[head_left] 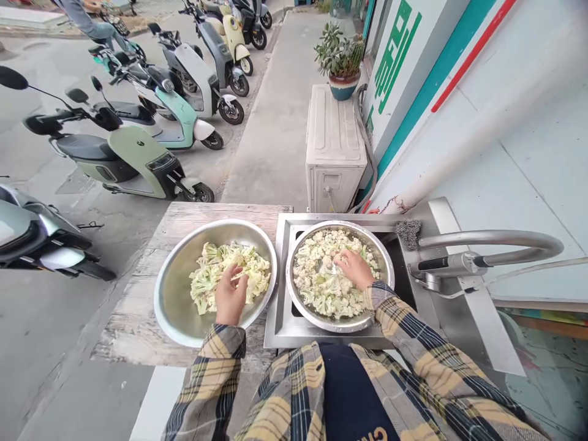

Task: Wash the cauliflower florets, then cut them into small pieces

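Note:
Cauliflower florets [257,269] lie heaped in a wide steel bowl [177,306] on the left. My left hand [231,296] is just above that heap, thumb and fingers apart, with nothing visible in it. To the right, a round steel basin [294,300] holds water with many smaller cauliflower florets [337,297] floating across it. My right hand [354,268] reaches into this basin from the right, its bent fingers closed around florets at the water's surface. The fingertips are partly hidden among the pieces.
The basin rests over a steel sink [285,334] with a curved faucet [519,239] and dark scrubber [408,234] at right. The bowl stands on a worn wooden board [133,318]. Beyond are an air-conditioner unit [337,131], a potted plant [340,55] and parked scooters [138,147].

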